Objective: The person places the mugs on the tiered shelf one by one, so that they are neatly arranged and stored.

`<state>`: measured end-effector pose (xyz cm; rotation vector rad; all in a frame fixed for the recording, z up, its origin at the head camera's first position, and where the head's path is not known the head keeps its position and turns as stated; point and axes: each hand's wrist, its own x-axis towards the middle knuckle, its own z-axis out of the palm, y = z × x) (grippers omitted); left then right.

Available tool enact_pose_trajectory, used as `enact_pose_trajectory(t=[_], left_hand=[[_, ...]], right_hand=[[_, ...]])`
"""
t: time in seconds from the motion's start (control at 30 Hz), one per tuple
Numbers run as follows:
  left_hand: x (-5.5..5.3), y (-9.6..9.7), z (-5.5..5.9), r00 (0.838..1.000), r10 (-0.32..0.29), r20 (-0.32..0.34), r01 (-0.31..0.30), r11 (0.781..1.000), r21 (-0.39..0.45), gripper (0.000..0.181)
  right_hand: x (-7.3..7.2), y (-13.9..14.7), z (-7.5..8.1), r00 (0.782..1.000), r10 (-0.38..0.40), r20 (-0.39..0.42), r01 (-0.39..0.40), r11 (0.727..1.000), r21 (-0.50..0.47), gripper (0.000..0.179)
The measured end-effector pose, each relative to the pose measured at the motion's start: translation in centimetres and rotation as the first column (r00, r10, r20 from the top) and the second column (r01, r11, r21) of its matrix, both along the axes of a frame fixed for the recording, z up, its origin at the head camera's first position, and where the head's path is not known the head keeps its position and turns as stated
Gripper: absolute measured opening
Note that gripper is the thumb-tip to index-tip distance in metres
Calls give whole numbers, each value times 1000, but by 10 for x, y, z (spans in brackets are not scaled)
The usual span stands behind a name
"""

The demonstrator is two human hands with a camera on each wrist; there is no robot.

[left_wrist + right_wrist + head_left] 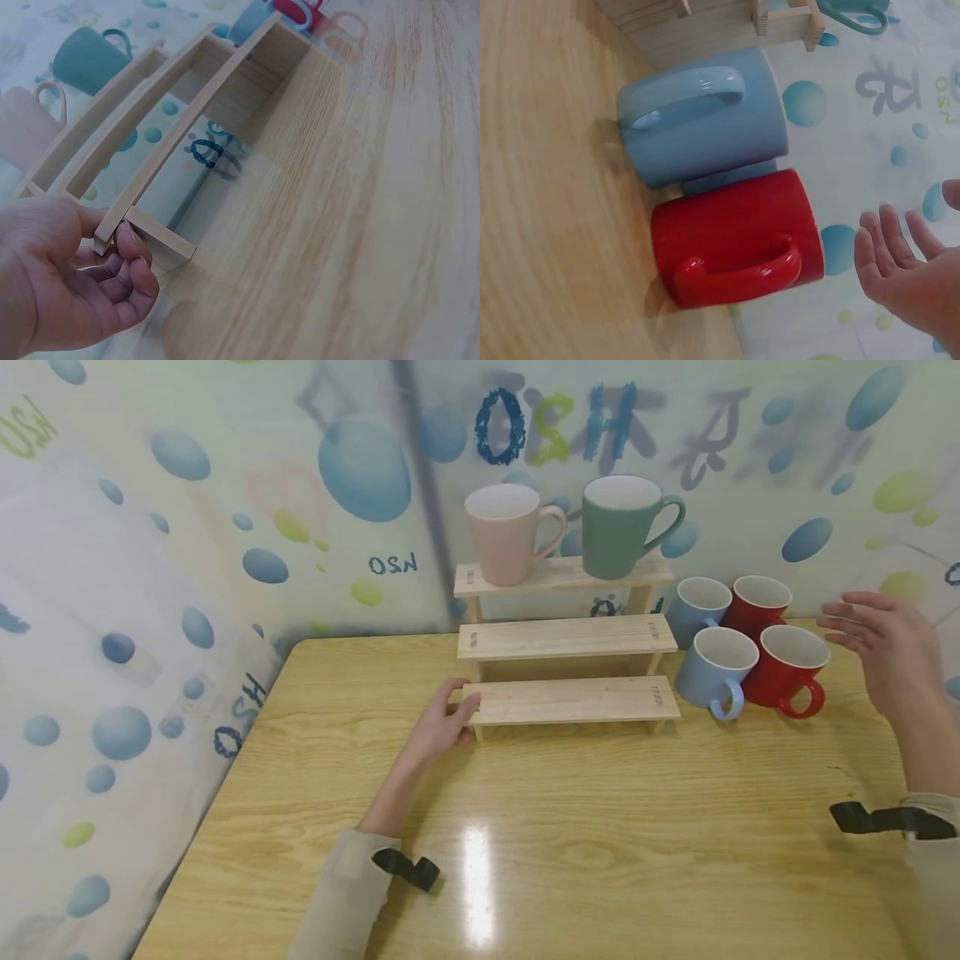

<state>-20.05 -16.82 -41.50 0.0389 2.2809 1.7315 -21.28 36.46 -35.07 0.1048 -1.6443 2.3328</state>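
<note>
A three-step wooden rack (566,637) stands against the back wall. My left hand (447,718) grips the left end of its lowest step; in the left wrist view the fingers (135,281) curl round that corner. On the top step stand a pink mug (504,539) and a green mug (617,531), both upright with handles to the right. Beside the rack are two light-blue mugs (708,670) and two red mugs (780,668). My right hand (885,647) hovers right of the red mugs, its fingers loosely extended, holding nothing; the right wrist view shows it apart from the front red mug (739,240).
Everything stands on a wood-grain table (570,843). A patterned curtain-like wall (337,527) closes off the back and left sides. The two lower steps of the rack bear nothing. Dark straps (892,820) circle both sleeves.
</note>
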Motion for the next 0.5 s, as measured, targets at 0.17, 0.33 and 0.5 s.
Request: enact_pose_trajectory(t=[0.17, 0.33, 0.5], left_hand=[[-1, -1, -4, 1000, 5, -19, -4, 1000, 10, 62], [0, -1, -4, 999, 10, -31, -10, 1000, 4, 60], [0, -1, -4, 999, 13, -38, -13, 1000, -2, 59]], right_hand=[[14, 9, -13, 1000, 7, 16, -7, 1000, -17, 15], [23, 16, -27, 999, 17, 47, -18, 999, 28, 13], [30, 19, -43, 996, 19, 91, -27, 996, 83, 11]])
